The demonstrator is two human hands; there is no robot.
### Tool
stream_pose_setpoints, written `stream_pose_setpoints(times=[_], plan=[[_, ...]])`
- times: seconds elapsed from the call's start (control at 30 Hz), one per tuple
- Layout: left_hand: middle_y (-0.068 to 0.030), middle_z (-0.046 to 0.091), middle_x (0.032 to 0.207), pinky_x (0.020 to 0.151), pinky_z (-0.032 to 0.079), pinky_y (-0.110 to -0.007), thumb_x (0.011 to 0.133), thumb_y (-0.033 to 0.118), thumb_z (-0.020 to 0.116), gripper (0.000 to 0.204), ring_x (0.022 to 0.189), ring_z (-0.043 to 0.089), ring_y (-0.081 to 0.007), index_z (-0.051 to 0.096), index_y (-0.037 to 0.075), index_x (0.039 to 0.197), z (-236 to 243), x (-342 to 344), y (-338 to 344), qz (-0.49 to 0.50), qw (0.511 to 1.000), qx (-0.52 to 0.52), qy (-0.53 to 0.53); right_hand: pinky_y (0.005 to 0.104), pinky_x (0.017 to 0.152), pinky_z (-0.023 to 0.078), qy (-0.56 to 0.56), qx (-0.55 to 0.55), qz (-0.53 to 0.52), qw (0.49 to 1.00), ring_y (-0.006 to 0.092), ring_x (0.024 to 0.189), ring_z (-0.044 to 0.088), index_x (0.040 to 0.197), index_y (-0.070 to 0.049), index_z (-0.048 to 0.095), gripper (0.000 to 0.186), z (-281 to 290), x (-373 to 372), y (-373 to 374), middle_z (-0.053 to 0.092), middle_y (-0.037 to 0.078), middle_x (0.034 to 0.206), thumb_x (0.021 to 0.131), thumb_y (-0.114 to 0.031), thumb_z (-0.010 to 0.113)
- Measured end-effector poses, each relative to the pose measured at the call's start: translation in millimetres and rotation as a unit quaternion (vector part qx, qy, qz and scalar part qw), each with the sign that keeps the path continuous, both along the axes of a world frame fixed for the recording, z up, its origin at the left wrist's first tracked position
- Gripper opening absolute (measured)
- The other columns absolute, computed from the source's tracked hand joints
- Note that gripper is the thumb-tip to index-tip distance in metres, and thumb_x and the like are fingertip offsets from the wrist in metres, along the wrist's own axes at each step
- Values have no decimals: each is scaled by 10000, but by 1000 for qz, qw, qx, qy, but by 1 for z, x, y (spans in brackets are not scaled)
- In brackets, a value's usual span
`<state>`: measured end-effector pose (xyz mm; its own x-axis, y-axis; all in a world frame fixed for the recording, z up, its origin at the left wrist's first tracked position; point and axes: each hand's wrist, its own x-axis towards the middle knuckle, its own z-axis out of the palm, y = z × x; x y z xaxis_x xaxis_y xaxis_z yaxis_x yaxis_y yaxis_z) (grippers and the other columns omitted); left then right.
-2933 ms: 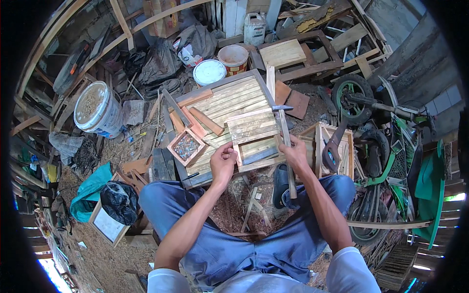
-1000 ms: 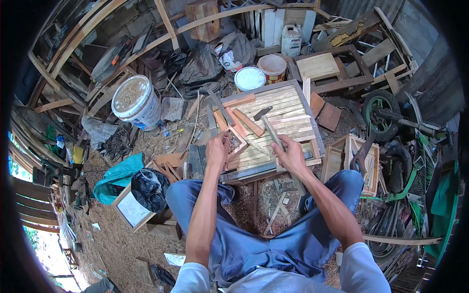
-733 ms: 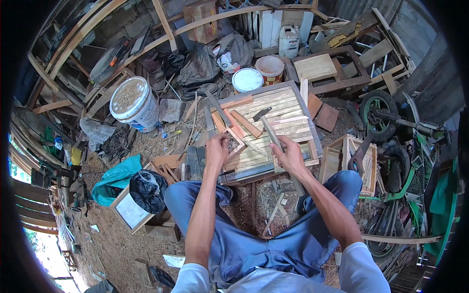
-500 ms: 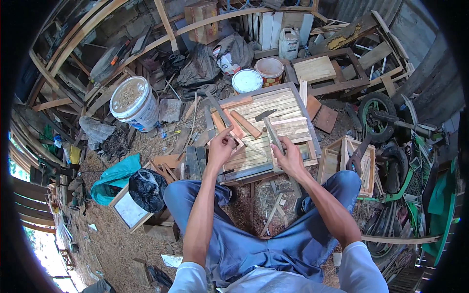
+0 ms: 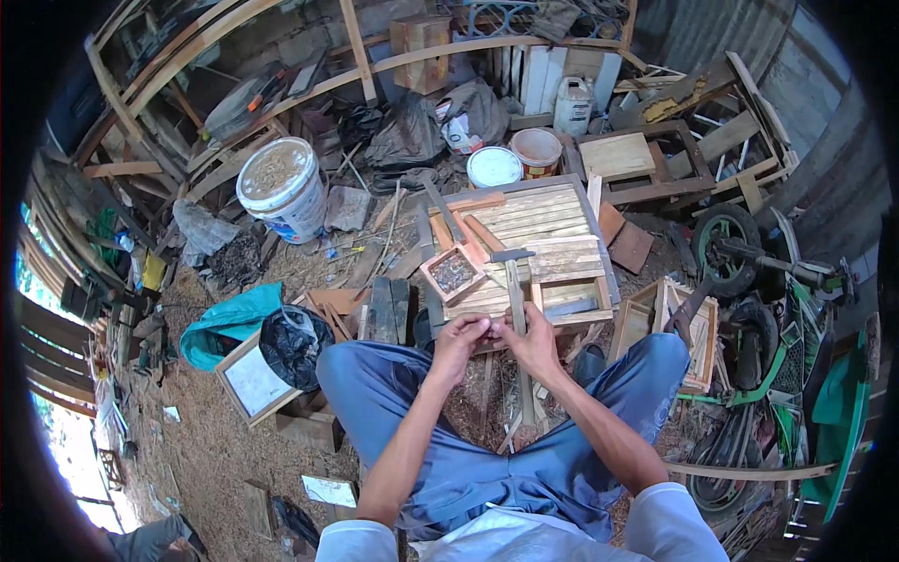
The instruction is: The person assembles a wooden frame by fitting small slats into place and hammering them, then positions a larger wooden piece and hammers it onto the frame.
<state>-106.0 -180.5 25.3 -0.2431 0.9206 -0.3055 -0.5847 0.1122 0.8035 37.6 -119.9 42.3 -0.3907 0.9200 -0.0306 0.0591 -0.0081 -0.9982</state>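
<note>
My right hand (image 5: 532,339) grips a long, narrow wooden strip (image 5: 516,292), which runs from the tabletop down between my knees. Close beside it, my left hand (image 5: 459,347) is closed in a pinch; whatever its fingertips hold is too small to make out. The fingertips of both hands nearly meet at the strip. A dark metal piece shaped like a hammer head (image 5: 512,254) lies at the strip's far end; whether the two are joined I cannot tell. Left of it, a small wooden box (image 5: 453,272) holds many small dark pieces, perhaps nails.
Under the hands is a slatted wooden panel (image 5: 552,215) with a dark frame. Reddish wood pieces (image 5: 482,234) lie on it. A large white bucket (image 5: 286,192) stands left, a handsaw (image 5: 690,304) leans on a wooden crate (image 5: 646,318) at right, near a green-framed motorbike (image 5: 777,318).
Both hands have come nearer to me and closer together. The wooden strip has shifted toward my lap and stands straighter. The small box, partly hidden before, now shows fully.
</note>
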Motion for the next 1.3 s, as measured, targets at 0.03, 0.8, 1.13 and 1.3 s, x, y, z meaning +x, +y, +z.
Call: stream_pose_setpoints(times=[0.03,0.8,1.13,1.3], plan=[[-113,693,990,808,554,-315,916,83,648,164,874,673,-175,638,-3,1056,-10,-5,-5,-8,999,18,-37,302,568,580,4,10,9,1000,198,722,707,1088,57,542,283,-3,-2,-2,676,145,917,859,-27,687],[-64,665,760,642,479,-261,898,87,630,87,695,605,-101,644,12,938,-41,6,-18,74,901,-28,427,351,625,486,-168,102,10,981,162,685,617,1173,-1,539,333,-12,24,-43,662,149,809,945,-232,614],[-126,640,918,789,479,-371,813,26,656,77,875,624,-258,634,12,886,-56,-32,-28,256,754,-73,600,420,715,498,-222,142,107,959,381,786,659,1199,-12,524,327,-22,17,-45,655,241,859,943,-201,598],[-138,617,943,800,468,-422,819,7,630,76,897,585,-344,639,2,894,-49,-38,-27,207,722,3,661,407,712,499,-212,112,99,966,363,773,665,1191,-2,527,315,-18,11,-38,660,240,860,939,-174,602]])
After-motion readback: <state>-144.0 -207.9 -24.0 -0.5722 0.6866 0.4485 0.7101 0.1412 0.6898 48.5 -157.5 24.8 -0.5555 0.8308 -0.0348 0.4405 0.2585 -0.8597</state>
